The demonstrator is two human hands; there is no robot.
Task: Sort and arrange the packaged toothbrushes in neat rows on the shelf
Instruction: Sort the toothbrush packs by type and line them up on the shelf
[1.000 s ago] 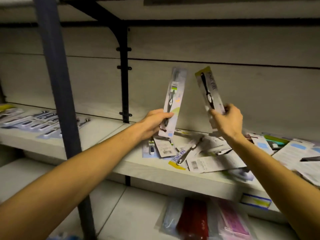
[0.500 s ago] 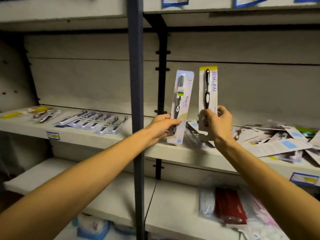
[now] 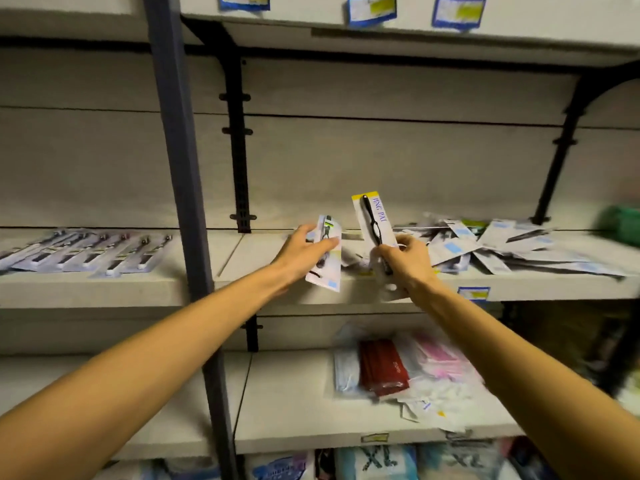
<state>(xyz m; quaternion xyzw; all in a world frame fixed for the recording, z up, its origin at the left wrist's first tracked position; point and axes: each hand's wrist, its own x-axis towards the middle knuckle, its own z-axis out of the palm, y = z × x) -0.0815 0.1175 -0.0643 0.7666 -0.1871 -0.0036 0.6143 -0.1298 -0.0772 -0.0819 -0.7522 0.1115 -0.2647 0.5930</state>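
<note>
My left hand holds a pale packaged toothbrush with a green label, tilted low over the front of the middle shelf. My right hand grips the lower end of a yellow-topped packaged toothbrush with a black brush, standing nearly upright. A neat row of packaged toothbrushes lies on the shelf at the left. A loose heap of packages covers the shelf to the right of my hands.
A grey upright post stands in front of the shelf, left of my hands. Black brackets run up the back wall. The lower shelf holds bagged red and pink items. Price tags hang on the upper shelf edge.
My left hand has lowered and tilted its package toward the shelf. My right hand has sunk a little with its package still upright. The view has pulled back and shifted.
</note>
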